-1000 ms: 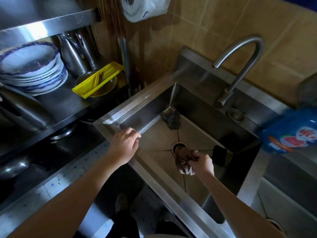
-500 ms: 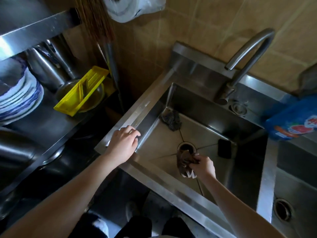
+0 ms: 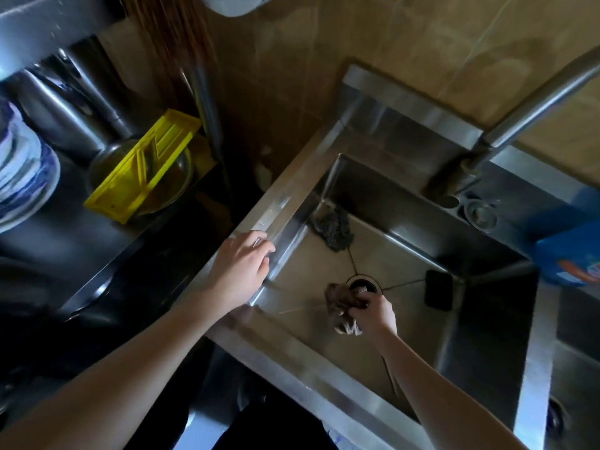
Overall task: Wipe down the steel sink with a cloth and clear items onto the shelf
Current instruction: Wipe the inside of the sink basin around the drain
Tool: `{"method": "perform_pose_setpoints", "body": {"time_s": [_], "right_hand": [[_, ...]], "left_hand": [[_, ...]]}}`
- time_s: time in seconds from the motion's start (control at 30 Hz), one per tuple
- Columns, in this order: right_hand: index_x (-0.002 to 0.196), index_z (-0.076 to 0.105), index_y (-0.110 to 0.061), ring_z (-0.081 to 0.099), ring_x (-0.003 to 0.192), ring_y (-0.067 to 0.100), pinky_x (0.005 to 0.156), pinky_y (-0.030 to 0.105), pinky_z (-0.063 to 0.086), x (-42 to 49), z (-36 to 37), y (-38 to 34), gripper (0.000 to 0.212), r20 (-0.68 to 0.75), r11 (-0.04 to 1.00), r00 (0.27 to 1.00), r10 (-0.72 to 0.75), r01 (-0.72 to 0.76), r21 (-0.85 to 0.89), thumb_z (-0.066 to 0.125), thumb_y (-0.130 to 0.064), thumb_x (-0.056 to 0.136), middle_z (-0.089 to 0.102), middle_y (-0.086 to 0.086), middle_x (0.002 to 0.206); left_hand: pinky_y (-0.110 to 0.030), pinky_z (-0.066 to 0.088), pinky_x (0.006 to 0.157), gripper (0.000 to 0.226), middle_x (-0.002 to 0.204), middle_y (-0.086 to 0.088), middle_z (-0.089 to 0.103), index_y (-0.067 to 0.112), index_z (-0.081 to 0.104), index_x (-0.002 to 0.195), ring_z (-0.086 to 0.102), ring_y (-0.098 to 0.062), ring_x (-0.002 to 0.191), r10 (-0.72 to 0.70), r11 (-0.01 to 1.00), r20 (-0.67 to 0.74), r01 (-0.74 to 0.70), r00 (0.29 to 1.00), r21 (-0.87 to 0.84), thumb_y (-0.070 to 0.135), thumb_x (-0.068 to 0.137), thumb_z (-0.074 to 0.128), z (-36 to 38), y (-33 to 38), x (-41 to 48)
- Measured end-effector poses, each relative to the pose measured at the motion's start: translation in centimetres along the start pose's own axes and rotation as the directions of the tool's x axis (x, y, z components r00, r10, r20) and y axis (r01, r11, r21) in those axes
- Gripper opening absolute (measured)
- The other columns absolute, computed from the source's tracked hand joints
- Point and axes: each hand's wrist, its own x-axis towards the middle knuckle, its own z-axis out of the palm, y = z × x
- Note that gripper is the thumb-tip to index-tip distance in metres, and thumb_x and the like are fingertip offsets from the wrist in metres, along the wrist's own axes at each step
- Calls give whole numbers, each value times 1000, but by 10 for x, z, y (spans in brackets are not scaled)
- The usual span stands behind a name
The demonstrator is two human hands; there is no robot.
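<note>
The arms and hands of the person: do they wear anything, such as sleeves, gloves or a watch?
Both are bare. The left hand and the right hand have no gloves, and no sleeve, watch or bracelet shows as far as the picture's edge.

No text can be read with certainty here. The blue pouch [image 3: 571, 251] at the right edge of the steel sink [image 3: 282, 203] carries an orange and red printed label, but its letters are too blurred to make out any word or brand.
</note>
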Motion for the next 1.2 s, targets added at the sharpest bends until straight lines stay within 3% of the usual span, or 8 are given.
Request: {"method": "perform_pose_setpoints", "body": {"time_s": [0.17, 0.3, 0.43, 0.6, 0.73, 0.87, 1.03, 1.2], "right_hand": [[100, 71, -29, 63, 86, 21, 76, 28, 51, 39, 15, -20, 35, 52, 998, 998, -28, 31, -55, 62, -15, 70, 71, -3, 92], [105, 69, -29, 63, 94, 24, 80, 29, 47, 70, 33, -38, 36, 89, 989, 994, -63, 74, -127, 63, -18, 71, 71, 0, 102], [107, 68, -29, 63, 99, 28, 87, 35, 50, 101, 50, -61, 37, 130, 971, 985, -112, 137, -197, 62, -18, 73, 70, 4, 105], [107, 67, -25, 63, 98, 29, 92, 40, 48, 139, 63, -89, 34, 156, 944, 970, -185, 220, -247, 58, -13, 77, 71, 7, 104], [109, 66, -22, 62, 103, 30, 90, 38, 48, 157, 80, -99, 32, 146, 924, 956, -253, 284, -256, 56, -11, 81, 69, 8, 109], [117, 60, -22, 55, 113, 31, 96, 38, 38, 155, 101, -81, 31, 216, 880, 938, -271, 332, -338, 50, -15, 89, 62, 7, 121], [117, 57, -26, 46, 119, 23, 99, 34, 30, 111, 113, -33, 31, 406, 693, 847, -342, 519, -500, 47, -21, 88, 53, -3, 128], [122, 51, -19, 42, 121, 26, 102, 36, 28, 76, 121, -2, 31, 704, 277, 580, -410, 814, -510, 47, -20, 91, 47, 6, 130]], "left_hand": [[-40, 47, 81, 16, 116, -11, 63, 8, 68, 93, 63, -29, 99, 0, 1000, -4, 0, 1000, 6, 4, 77, 66, 14, -6, 29], [-43, 42, 91, 29, 128, -6, 57, 14, 64, 107, 56, -24, 115, -39, 999, -10, 39, 999, 8, 7, 80, 61, 29, -14, 46], [-41, 37, 91, 40, 130, 1, 55, 24, 55, 122, 53, -19, 116, -70, 997, 14, 69, 997, 39, 13, 84, 57, 36, -19, 53], [-39, 36, 89, 41, 125, 2, 59, 25, 50, 122, 56, -18, 115, -37, 993, -29, 40, 999, 111, 16, 83, 59, 43, -26, 53], [-34, 27, 91, 38, 127, 2, 60, 21, 54, 122, 56, -14, 116, -29, 996, -58, 34, 998, 84, 21, 86, 43, 49, -34, 51], [-34, 22, 94, 33, 132, 5, 55, 24, 49, 122, 45, -9, 123, -61, 998, -42, 61, 997, 18, 24, 91, 36, 50, -35, 49], [-38, 20, 99, 45, 140, 5, 49, 24, 49, 127, 43, -13, 130, -122, 992, 20, 122, 992, -23, 9, 85, 50, 47, -32, 47], [-40, 22, 102, 41, 138, 6, 51, 23, 52, 127, 44, -11, 129, -139, 989, -2, 139, 990, -56, 9, 88, 50, 43, -28, 47]]}}
